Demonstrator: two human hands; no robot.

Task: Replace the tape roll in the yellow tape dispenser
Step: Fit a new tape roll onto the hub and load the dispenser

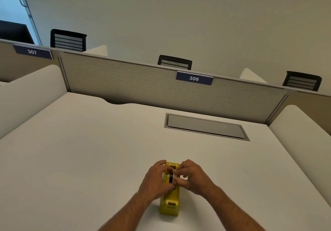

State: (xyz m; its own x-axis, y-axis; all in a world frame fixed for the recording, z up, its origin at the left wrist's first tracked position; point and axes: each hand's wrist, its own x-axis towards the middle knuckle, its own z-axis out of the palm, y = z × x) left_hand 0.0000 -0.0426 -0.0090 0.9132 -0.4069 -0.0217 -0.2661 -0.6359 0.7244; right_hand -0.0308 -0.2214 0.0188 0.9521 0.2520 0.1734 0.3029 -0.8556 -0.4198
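The yellow tape dispenser [170, 202] stands on the white desk [89, 159] near the front edge, its cutter end toward me. A tape roll [172, 178] with a dark core sits in the dispenser's slot, mostly hidden by fingers. My left hand [155, 178] wraps the dispenser's left side with the thumb near the roll. My right hand [192, 177] pinches the roll from the right side. Both hands touch the roll area.
A grey hatch cover [206, 126] is set into the desk at the back right. A fabric partition [143, 85] with a "306" label [194, 78] closes the far edge. White side dividers stand at left and right. Black chair backs show beyond.
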